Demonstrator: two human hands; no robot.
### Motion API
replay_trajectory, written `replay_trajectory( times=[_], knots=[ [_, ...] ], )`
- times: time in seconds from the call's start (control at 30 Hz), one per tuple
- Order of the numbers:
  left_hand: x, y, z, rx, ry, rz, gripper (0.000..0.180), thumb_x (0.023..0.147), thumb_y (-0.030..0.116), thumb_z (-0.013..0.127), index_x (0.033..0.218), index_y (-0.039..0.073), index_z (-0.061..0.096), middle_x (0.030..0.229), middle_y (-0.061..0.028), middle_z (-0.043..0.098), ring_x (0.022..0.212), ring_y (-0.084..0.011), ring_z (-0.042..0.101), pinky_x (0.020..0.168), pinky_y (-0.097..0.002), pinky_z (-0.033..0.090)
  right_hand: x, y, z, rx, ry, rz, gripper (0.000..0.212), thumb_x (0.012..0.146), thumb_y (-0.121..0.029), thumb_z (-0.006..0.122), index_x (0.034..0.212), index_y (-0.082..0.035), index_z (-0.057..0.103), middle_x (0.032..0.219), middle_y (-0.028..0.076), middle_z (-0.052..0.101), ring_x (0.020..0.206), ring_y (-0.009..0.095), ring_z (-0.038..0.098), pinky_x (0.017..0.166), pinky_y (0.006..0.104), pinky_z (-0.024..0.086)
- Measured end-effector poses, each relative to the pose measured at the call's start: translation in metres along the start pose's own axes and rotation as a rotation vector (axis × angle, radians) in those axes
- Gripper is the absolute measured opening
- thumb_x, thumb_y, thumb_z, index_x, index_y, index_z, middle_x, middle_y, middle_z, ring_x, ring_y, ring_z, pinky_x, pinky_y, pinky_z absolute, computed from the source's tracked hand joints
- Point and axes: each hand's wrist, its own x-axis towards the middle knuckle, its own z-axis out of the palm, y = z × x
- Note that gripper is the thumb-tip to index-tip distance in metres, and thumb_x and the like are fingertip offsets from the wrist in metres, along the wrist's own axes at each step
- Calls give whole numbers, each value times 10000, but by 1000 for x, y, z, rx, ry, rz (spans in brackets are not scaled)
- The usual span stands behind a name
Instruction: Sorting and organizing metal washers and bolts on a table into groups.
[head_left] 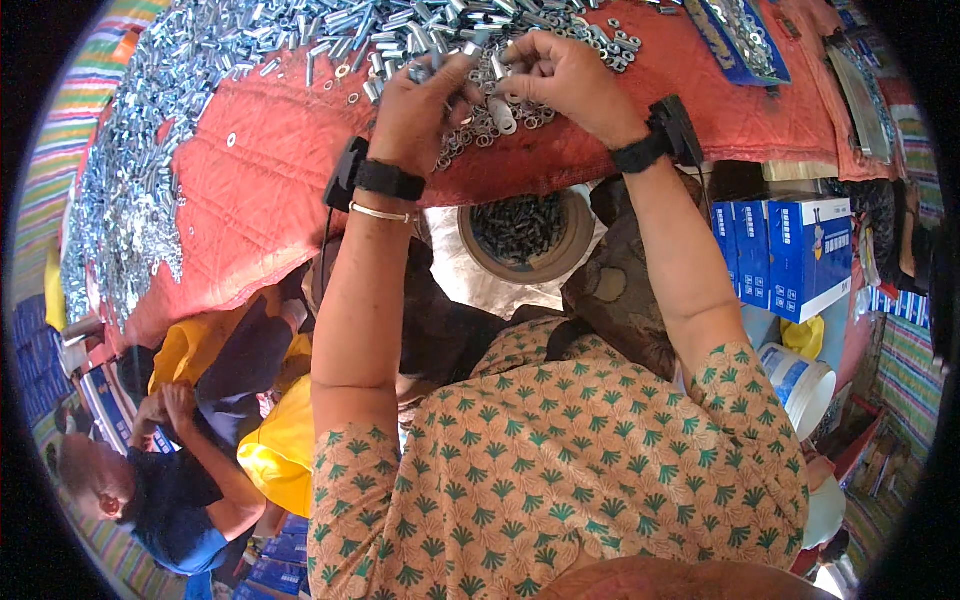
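My left hand (425,105) and right hand (565,82) work close together, beyond the bucket (580,240).

Left of the bucket's line, my left fingers curl in, a silver piece (472,48) by their tips; I can't tell whether they grip it. To the right, my right thumb and forefinger look to pinch a bright sleeve (498,66), just beyond the bucket. I judge a light fingertip hold best, since the loose washers (482,138) between my hands and the bucket could swallow a dropped piece. Far left of the bucket, heaped metal pieces (135,170) cover the red cloth (250,185); far right and beyond is a blue tray (765,78), with blue boxes (790,262) nearer, crowding my right elbow's side.
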Motion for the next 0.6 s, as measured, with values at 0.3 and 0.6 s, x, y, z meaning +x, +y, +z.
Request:
replay_trajectory(
  times=[0.3,0.6],
  knots=[
    [6,3,-13,-94,125,49,136,904,203,586,863,73,577,681,-8,586,470,-43,427,406,-160,304,-18,14,20,-701,-95,-317,203,750,-81,629,933,-43,550,877,113,540,823,320,575,690,402,478],
    [3,1,-9,-125,16,64,120,885,172,604,865,54,606,684,-35,610,467,-55,438,395,-186,284,-21,16,27,-718,-73,-251,227,728,-33,641,931,-25,540,854,130,519,821,328,573,684,410,477]
  ],
)
